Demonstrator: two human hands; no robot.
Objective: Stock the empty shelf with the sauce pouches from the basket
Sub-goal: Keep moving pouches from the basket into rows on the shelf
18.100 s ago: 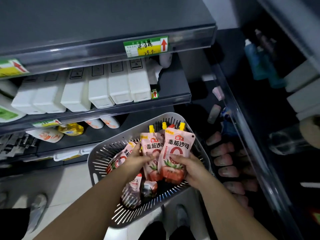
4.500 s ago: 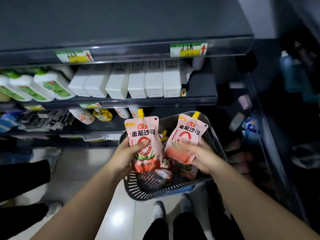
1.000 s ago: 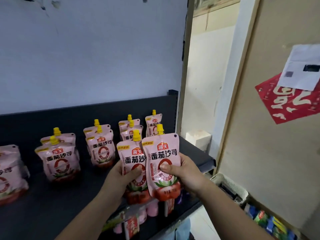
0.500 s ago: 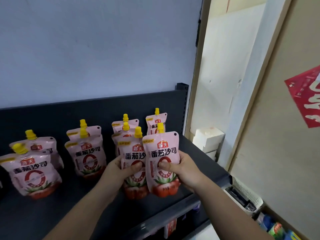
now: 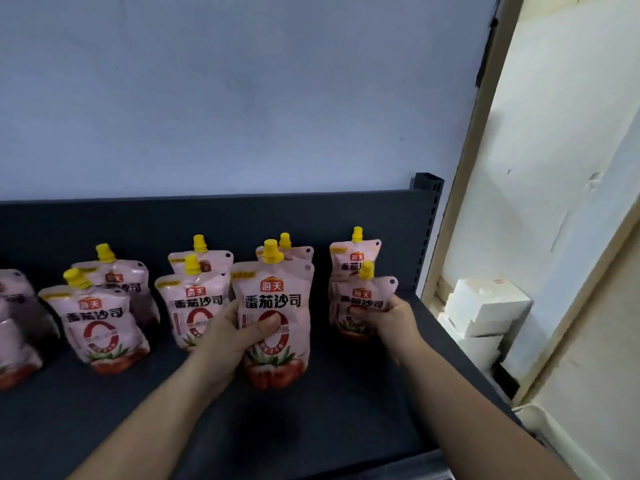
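While hands (image 5: 225,341) (image 5: 394,318) grip them, two pouches (image 5: 273,299) (image 5: 363,292) stand upright (shelved).

A plain pale blue-grey wall (image 5: 242,98) stood above and beyond the left hand (image 5: 228,337) and the right hand (image 5: 391,317). A dark slotted upright post (image 5: 431,230) rose above the right hand, just to its right. Further right of that hand, a light wooden frame strip (image 5: 465,168) ran upward at a slant, leaning rightward toward its top. Beyond the strip, a cream wall (image 5: 561,133) showed cracks and scuffs. Stacked white boxes (image 5: 485,306) lay to the right of the right hand, at roughly its height, at the foot of the cream wall. A dark gap (image 5: 505,379) sat below the boxes.
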